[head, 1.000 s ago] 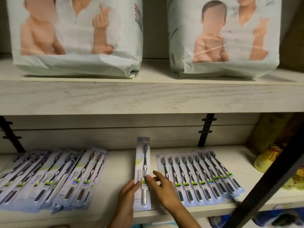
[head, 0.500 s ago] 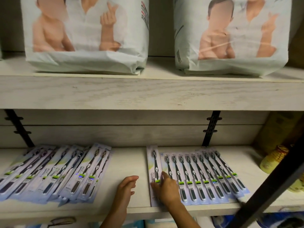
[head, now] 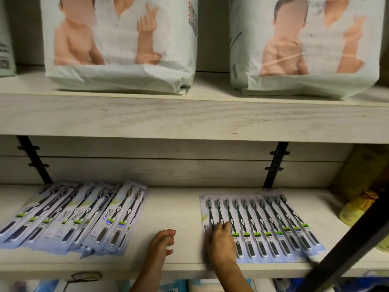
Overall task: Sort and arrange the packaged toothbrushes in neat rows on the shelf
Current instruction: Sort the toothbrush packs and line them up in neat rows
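On the lower shelf [head: 181, 209] a neat row of packaged toothbrushes [head: 271, 226] lies overlapped at the right. Its leftmost pack [head: 207, 209] is under my right hand [head: 221, 241], whose fingers press flat on it. A looser, slanted pile of toothbrush packs [head: 69, 218] lies at the left. My left hand [head: 161, 244] rests on the bare shelf between the two groups, fingers loosely curled, holding nothing.
Two large diaper bags [head: 122, 49] [head: 305, 47] stand on the upper shelf. Yellow bottles [head: 355, 207] sit at the right end of the lower shelf. A dark diagonal bar [head: 353, 243] crosses the lower right. Black brackets [head: 275, 165] run up the back wall.
My right hand slid the single pack rightward against the neat row and now presses on it. My left hand let go and stays on the bare shelf.
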`<state>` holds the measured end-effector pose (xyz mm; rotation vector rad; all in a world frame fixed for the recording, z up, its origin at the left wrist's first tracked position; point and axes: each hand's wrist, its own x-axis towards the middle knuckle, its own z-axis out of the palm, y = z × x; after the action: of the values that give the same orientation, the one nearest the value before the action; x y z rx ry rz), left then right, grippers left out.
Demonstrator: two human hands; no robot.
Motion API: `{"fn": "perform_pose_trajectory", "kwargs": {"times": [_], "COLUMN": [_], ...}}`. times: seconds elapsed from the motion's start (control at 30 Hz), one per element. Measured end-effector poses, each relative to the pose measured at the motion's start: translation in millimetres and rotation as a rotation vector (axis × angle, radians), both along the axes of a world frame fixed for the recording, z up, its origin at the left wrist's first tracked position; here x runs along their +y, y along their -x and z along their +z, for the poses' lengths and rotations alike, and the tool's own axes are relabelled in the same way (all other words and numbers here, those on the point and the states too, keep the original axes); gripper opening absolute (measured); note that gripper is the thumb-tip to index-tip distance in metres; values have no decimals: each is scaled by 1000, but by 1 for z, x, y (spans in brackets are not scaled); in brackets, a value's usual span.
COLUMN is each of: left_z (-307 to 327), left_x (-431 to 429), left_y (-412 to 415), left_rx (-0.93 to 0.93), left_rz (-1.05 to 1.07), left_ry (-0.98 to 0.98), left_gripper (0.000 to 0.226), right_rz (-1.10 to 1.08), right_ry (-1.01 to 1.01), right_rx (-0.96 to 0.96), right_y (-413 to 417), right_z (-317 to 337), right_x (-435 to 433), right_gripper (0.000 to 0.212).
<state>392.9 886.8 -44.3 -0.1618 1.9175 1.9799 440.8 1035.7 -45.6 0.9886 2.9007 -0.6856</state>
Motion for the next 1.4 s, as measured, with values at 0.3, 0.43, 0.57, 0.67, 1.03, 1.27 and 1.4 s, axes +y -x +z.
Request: {"fn": "perform_pose_trajectory", "kwargs": {"times": [0.3, 0.43, 0.57, 0.67, 1.03, 1.27, 1.4], "left_z": [4, 7, 11, 13, 7, 0, 4], "left_x": [-29, -58, -82, -103, -143, -141, -138], "left_y": [4, 19, 28, 40, 102, 108, 101], "left_rx": [-71, -105, 70, 245, 548, 547, 572], "left_rz": [46, -3, 120, 98, -139, -144, -48], "left_ry": [34, 67, 81, 162, 1282, 1231, 990], "left_gripper": [2, 21, 16, 21, 66, 59, 60], "right_rz": [13, -21, 80, 160, 226, 251, 207], "right_ry": [14, 91, 128, 198, 252, 267, 389], "right_rx": [0, 81, 240, 264, 280, 286, 310], "right_y": [-5, -4, 13, 31, 53, 61, 63], "right_z": [-5, -1, 6, 9, 14, 22, 22], "right_x": [6, -9, -45, -74, -122, -126, -129], "right_gripper": [41, 68, 57, 48, 35, 34, 31]}}
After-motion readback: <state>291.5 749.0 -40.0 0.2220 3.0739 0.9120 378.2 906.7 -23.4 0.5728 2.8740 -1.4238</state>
